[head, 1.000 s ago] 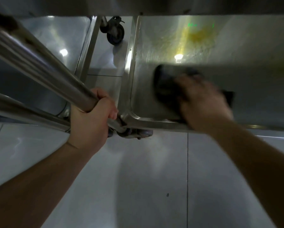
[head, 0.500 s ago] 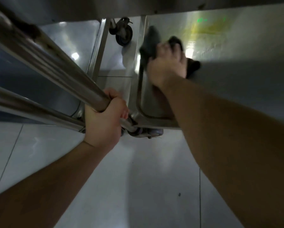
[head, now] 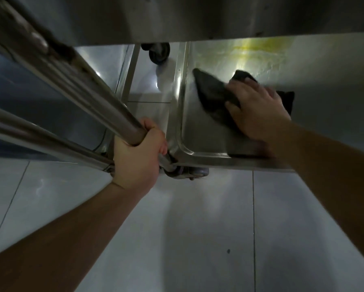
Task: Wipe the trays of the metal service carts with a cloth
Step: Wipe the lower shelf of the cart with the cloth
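Fingers of the right hand [head: 259, 110] are lying spread and fairly straight on top of a dark, crumpled cloth [head: 214, 95], pressing it flat against the floor of the lowest stainless-steel cart tray [head: 200, 131]. That cloth is sitting toward the tray's left rim, a little way in from the near left corner, with one dark end poking out past the fingertips toward the far side and another showing beyond the hand on the right. A yellowish smear [head: 259, 47] is glinting on the tray's far part, well apart from the cloth. The left hand [head: 137, 157] is clenching around the thick, shiny metal upright tube [head: 75, 81] of the cart, right beside the tray's near left corner, fingers wrapped over the tube. A black caster wheel [head: 157, 53] is showing beyond the tray's left rim, and another grey caster [head: 189, 172] is sitting under the near left corner. Pale glossy floor tiles [head: 176, 239] are stretching beneath both forearms. The underside of a higher metal shelf [head: 198, 15] is hanging over the far part of the tray.
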The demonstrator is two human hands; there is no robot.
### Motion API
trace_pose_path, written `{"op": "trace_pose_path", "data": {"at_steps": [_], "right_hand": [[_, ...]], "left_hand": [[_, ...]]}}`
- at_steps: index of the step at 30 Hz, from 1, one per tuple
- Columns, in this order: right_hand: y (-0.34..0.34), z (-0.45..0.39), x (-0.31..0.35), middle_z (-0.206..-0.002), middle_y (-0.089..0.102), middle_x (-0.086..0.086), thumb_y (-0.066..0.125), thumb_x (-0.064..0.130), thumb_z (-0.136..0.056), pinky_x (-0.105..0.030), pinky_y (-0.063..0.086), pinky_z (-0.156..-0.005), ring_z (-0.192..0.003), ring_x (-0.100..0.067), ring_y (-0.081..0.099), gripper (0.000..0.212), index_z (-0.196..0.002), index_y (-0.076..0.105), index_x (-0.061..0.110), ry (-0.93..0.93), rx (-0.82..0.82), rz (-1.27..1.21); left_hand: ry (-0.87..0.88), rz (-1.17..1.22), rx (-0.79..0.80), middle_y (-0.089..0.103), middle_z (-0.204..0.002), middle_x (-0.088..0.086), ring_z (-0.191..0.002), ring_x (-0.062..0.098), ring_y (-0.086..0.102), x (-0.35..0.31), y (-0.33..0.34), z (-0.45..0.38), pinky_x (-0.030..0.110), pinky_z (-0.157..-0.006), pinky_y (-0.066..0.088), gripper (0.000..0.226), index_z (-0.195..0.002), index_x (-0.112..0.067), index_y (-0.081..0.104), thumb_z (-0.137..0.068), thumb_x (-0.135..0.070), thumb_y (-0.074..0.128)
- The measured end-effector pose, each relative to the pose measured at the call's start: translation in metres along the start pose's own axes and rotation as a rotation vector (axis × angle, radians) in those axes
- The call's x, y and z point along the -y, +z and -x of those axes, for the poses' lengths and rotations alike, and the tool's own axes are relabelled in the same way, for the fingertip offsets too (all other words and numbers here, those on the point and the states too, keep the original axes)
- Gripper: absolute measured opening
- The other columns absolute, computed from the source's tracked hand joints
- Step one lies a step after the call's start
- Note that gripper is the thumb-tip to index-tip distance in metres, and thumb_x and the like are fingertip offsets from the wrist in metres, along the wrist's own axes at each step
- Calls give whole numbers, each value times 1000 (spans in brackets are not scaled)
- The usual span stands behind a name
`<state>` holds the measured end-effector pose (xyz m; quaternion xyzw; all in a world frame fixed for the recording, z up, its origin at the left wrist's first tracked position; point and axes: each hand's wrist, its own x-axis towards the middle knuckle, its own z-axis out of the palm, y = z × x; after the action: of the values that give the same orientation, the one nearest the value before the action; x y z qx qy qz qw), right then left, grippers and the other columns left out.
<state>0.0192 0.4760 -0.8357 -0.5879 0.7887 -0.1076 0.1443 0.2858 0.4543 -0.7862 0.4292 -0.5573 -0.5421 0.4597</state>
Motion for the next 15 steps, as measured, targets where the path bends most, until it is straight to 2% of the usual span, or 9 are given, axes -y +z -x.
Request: {"op": "trace_pose_path", "data": {"at_steps": [2,3,8,11,15], "right_hand": [[6,-33,29,-173,22,10,31,48,-107,-49,6,-128,-161,-21,9,59,-164,25,35,170,-44,-42],[10,-43,49,-173,22,9,31,47,-106,-50,6,-128,-161,-23,9,60,-164,25,33,164,-24,-69],[37,-24,104,-171,28,4,32,45,-107,-51,4,-129,-161,-27,13,62,-166,24,27,-117,27,-82],[42,6,98,-172,23,13,29,48,-106,-45,-1,-129,-161,-19,9,62,-166,20,36,-179,72,-56],[38,55,73,-169,27,18,23,56,-104,-42,2,-127,-160,-15,12,60,-163,22,43,-429,152,53]], "left_hand": [[13,11,31,42,-51,1,-52,17,44,0,0,-1,29,-59,45,23,-59,-9,43,-77,1,51],[22,7,46,42,-51,1,-52,16,45,0,-1,-2,29,-59,45,22,-60,-9,43,-78,2,50],[14,22,58,44,-51,1,-52,16,46,-3,-2,-2,27,-59,47,21,-63,-10,47,-78,5,51],[-27,13,50,46,-52,0,-52,14,47,-8,-2,-2,27,-61,49,21,-64,-11,47,-79,3,52],[-37,-32,21,49,-53,-1,-55,15,51,-11,-2,-1,26,-66,52,22,-65,-10,50,-82,4,52]]}}
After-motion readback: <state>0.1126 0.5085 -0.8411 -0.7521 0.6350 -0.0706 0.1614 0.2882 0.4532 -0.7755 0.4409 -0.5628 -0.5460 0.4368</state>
